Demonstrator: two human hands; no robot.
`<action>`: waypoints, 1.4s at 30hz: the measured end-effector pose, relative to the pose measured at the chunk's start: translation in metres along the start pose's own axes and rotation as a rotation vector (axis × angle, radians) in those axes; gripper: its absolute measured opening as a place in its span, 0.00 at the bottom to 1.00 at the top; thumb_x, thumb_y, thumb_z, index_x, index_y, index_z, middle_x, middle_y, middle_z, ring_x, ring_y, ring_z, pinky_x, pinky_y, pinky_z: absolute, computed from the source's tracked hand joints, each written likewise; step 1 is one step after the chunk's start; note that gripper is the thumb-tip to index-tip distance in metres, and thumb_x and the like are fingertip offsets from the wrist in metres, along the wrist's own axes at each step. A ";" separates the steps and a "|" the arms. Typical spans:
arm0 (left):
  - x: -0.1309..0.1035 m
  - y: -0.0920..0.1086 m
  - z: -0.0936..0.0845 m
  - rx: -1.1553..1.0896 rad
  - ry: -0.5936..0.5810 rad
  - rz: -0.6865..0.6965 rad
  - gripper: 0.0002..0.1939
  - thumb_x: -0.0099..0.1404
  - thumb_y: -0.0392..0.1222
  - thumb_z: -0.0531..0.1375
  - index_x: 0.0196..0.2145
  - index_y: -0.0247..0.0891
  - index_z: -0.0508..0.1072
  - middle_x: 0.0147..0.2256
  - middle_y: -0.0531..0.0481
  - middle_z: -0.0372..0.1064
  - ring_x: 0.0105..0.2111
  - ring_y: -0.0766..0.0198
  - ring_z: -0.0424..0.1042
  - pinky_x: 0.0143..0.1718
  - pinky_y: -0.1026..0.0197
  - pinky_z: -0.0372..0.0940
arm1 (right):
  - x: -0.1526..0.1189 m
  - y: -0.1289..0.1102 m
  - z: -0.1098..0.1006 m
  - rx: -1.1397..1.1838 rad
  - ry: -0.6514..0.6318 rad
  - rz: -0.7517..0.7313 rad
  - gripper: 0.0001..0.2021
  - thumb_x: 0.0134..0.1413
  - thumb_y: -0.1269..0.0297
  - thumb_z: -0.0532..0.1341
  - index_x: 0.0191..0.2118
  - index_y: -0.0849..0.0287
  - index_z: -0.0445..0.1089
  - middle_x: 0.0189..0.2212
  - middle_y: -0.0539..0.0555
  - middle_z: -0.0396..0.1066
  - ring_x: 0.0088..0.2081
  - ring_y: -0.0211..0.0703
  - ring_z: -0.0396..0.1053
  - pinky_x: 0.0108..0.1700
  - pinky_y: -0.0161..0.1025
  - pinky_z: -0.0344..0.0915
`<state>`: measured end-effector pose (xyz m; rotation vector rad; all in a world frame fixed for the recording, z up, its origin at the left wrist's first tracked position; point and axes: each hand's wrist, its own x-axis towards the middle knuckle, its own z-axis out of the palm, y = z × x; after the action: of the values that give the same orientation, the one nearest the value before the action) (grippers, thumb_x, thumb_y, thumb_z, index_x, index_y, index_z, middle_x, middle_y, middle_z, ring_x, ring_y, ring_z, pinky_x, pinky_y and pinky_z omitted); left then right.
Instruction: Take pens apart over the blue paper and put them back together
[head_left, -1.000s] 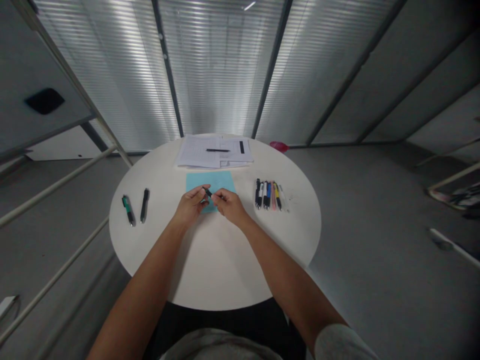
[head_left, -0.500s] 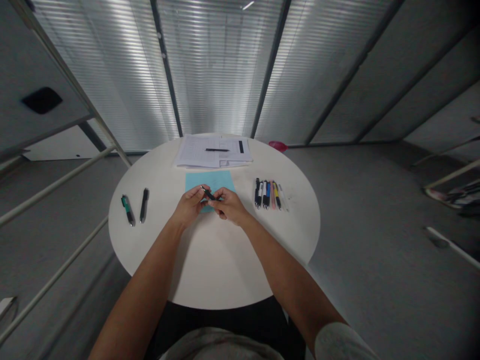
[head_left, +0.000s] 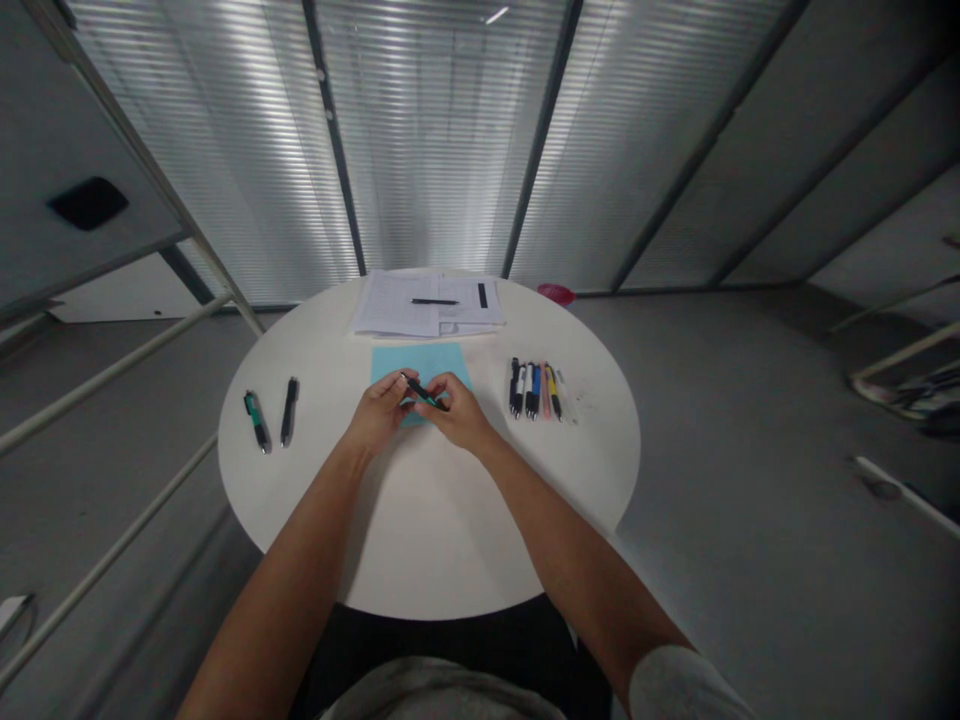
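Over the light blue sheet of paper (head_left: 442, 356), both my hands hold one black and green pen (head_left: 421, 390). My left hand (head_left: 380, 410) is closed around its tip end, which points up and left. The fingers of my right hand (head_left: 456, 408) pinch the pen near its green part. To the left on the table lie another green and black pen (head_left: 256, 421) and a black pen (head_left: 289, 411). A row of several pens (head_left: 533, 390), black, white, blue, pink and yellow, lies to the right of my hands.
The round white table (head_left: 435, 560) stands before me. At its far side is a stack of printed papers (head_left: 397, 305) with a dark pen (head_left: 435, 301) on top. A metal frame (head_left: 112, 372) stands at the left, and a pink object (head_left: 556, 293) is beyond the table.
My right fingers have shifted on the pen, so its green part and back end now show. My left hand has stayed nearly still.
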<state>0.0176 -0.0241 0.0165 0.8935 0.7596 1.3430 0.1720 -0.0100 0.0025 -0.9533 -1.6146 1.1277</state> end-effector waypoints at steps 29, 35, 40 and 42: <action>0.003 -0.001 -0.004 -0.017 0.057 -0.012 0.16 0.54 0.48 0.68 0.38 0.38 0.75 0.31 0.50 0.65 0.31 0.67 0.66 0.33 0.64 0.63 | 0.002 0.003 -0.004 -0.085 0.003 -0.011 0.15 0.53 0.49 0.60 0.33 0.57 0.65 0.25 0.45 0.64 0.22 0.32 0.58 0.26 0.32 0.56; 0.004 -0.003 -0.004 0.006 0.080 -0.016 0.17 0.53 0.49 0.69 0.37 0.37 0.75 0.30 0.50 0.66 0.32 0.66 0.67 0.32 0.64 0.62 | 0.003 0.001 -0.006 -0.105 -0.016 0.000 0.16 0.56 0.49 0.56 0.31 0.58 0.66 0.25 0.47 0.65 0.23 0.33 0.58 0.27 0.32 0.55; 0.006 -0.003 -0.006 -0.007 0.097 -0.015 0.17 0.52 0.48 0.69 0.37 0.38 0.74 0.29 0.51 0.65 0.32 0.67 0.67 0.32 0.64 0.62 | 0.005 0.003 -0.005 -0.052 0.005 0.036 0.16 0.49 0.48 0.62 0.32 0.58 0.65 0.22 0.45 0.63 0.21 0.32 0.58 0.25 0.32 0.55; 0.006 -0.003 -0.006 -0.016 0.092 -0.016 0.18 0.52 0.49 0.69 0.37 0.38 0.74 0.30 0.51 0.66 0.32 0.67 0.67 0.32 0.64 0.62 | 0.005 0.004 -0.006 -0.050 -0.050 0.061 0.19 0.56 0.46 0.55 0.29 0.58 0.66 0.19 0.45 0.60 0.20 0.33 0.57 0.25 0.32 0.55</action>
<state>0.0141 -0.0173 0.0109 0.8154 0.8244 1.3816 0.1762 -0.0026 0.0012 -1.0198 -1.6703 1.1653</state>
